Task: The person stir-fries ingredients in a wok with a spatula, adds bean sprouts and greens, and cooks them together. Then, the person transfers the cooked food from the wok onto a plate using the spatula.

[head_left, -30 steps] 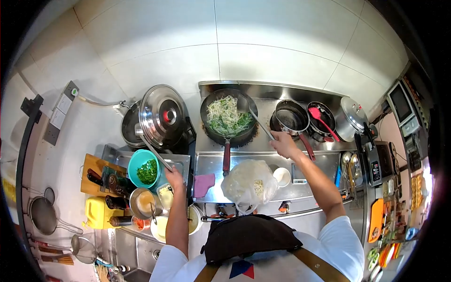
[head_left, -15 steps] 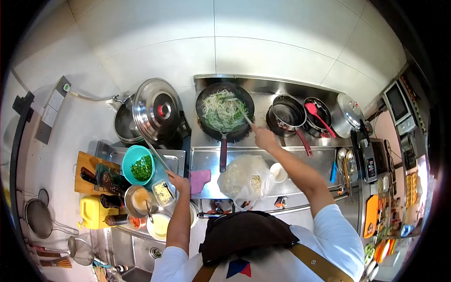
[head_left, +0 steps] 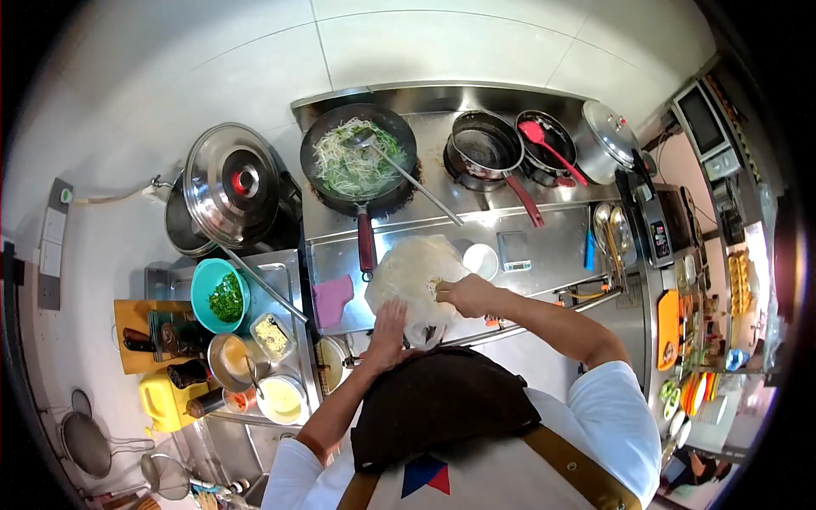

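In the head view, lays the left hand flat on the near left part of a translucent plastic bag, with fingers straight and close together and without a grip on anything. Brings the right hand to the right side of the same bag with fingers bent in, right at a pale patch of bean sprouts; cannot tell, at this size, between a pinch of sprouts, a hold on the plastic and bare contact. Has the bag on the steel counter, close in front of the body, near the handle of a dark frying pan. Shows a ladle in that pan, head among sprouts and green strips, handle sloping out over the right rim. Includes, on the counter, a white bowl and a kitchen scale right of the bag, and a purple cloth to its left. Shows farther left a turquoise bowl of chopped greens, and, right of the frying pan, a saucepan with a reddish handle.
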### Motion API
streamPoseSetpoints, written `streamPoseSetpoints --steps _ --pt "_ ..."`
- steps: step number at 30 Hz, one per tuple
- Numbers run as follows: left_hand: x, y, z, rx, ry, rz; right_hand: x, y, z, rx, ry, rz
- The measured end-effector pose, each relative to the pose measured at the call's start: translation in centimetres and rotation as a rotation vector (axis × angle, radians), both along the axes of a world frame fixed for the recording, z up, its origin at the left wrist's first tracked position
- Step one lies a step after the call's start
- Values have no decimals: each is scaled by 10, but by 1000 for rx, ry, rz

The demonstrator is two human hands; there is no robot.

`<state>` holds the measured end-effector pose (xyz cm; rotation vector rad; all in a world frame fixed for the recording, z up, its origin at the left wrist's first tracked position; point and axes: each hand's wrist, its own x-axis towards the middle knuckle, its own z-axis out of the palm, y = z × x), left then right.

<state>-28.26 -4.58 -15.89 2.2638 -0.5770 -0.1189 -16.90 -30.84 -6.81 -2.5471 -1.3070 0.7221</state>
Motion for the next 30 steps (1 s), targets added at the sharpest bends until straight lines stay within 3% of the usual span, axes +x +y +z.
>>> streamPoseSetpoints --steps 1,5,8,9,12,13,17,19,22,23,25,28,30 --pt "4 -11 2 -20 -23 -29 -8 1 -3 -169 -68 2" --pt "25 -54 21 -12 -173 -86 -3 -12 -29 -247 -154 -56" --pt "38 -66 -17 -368 101 -149 12 -27 4 103 5 -188" --pt "36 -72 4 -603 255 -13 15 -33 15 348 71 -270" --pt "46 -57 57 -1206 777 381 17 -28 89 459 421 -449" --pt "56 -51 57 -1261 631 435 15 -26 100 439 444 -439" --pt "89 -43 86 -1180 659 630 0 2 102 483 250 -97" --pt "105 -49 28 -1241 606 740 -6 33 103 514 -59 87" --pt "120 -42 -11 -597 250 458 14 60 90 661 -346 170" --pt "119 -44 -28 -734 209 409 24 61 88 707 -411 178" --pt "116 -33 -6 -612 213 124 46 58 73 535 -260 79" --pt "110 -26 21 -624 617 228 64 49 68 388 -33 -7" --pt "96 -29 61 -596 593 209 68 46 65 419 77 -17"
